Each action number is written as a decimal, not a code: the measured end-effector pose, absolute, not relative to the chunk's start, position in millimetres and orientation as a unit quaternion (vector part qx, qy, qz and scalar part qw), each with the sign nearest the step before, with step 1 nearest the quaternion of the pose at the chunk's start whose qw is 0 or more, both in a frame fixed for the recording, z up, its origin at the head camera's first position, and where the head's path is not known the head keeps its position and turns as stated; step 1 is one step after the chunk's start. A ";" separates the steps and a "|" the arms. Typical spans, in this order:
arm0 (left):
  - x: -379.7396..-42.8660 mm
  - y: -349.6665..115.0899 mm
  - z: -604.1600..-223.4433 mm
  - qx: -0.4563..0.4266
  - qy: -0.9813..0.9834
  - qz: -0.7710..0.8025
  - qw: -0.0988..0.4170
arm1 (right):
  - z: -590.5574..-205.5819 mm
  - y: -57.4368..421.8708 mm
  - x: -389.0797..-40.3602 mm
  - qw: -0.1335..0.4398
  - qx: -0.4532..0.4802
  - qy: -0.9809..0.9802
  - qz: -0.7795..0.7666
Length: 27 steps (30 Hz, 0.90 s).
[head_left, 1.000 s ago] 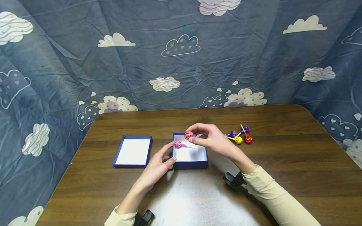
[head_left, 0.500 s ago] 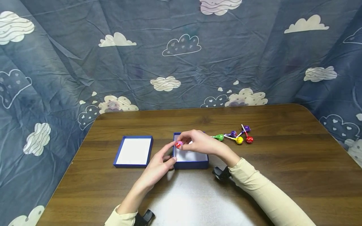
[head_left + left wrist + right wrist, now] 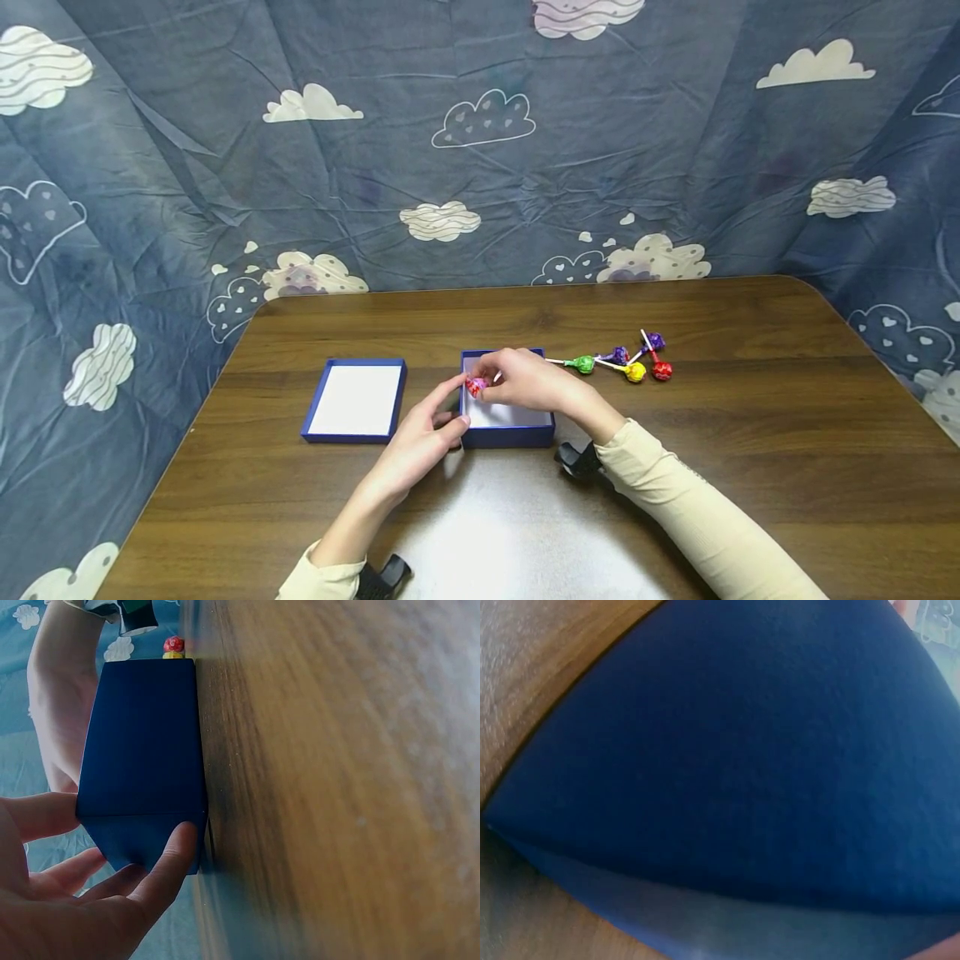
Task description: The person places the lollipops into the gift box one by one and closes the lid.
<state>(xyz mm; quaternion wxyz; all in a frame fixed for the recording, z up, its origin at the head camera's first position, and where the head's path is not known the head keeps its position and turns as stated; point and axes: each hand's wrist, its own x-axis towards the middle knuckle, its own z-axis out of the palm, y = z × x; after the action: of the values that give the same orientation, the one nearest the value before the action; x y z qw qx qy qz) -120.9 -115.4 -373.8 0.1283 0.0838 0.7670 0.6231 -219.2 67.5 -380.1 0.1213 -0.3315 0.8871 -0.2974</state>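
A blue box [image 3: 507, 437] with a white inside stands on the table. My right hand [image 3: 525, 379] reaches over its rim and pinches a red-and-pink wrapped lollipop [image 3: 476, 386] low at the box's left wall. Part of the white stick shows between the fingers. The other pink lollipop in the box is hidden by this hand. My left hand [image 3: 417, 429] rests its fingertips on the box's left side, index at the rim. In the left wrist view its fingers [image 3: 169, 866] lie against the box's end face. The box's dark blue wall [image 3: 727, 750] fills most of the right wrist view.
Left of the box lies a blue-edged lid [image 3: 355, 401], white side up. Right of it lie a green lollipop [image 3: 583, 364], a yellow one [image 3: 635, 372], a red one [image 3: 662, 370] and purple ones [image 3: 619, 356]. A cloud-patterned curtain [image 3: 480, 183] hangs behind the wooden table [image 3: 750, 417].
My right hand has moved left and down into the box with its lollipop, which now sits at the left wall. The green lollipop has come into view. My left hand has stayed in place.
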 end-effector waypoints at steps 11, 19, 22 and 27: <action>-120.3 -114.7 -372.4 0.086 0.764 0.627 0.123 | -391.1 58.1 -210.6 0.034 -0.301 0.921 -0.245; -119.4 -114.8 -372.0 0.080 0.766 0.625 0.124 | -393.2 56.9 -210.4 0.027 -0.295 0.919 -0.260; -119.5 -114.7 -371.9 0.080 0.766 0.625 0.125 | -393.7 56.4 -211.3 0.029 -0.291 0.918 -0.269; -119.2 -114.3 -369.9 0.081 0.769 0.621 0.125 | -394.8 55.7 -212.0 0.026 -0.284 0.919 -0.273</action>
<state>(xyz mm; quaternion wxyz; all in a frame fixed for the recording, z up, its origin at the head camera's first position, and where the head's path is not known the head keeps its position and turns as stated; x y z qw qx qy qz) -119.2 -114.3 -369.9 0.1248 0.0809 0.7693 0.6214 -212.0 55.7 -394.8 0.0260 -0.2838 0.9189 -0.2729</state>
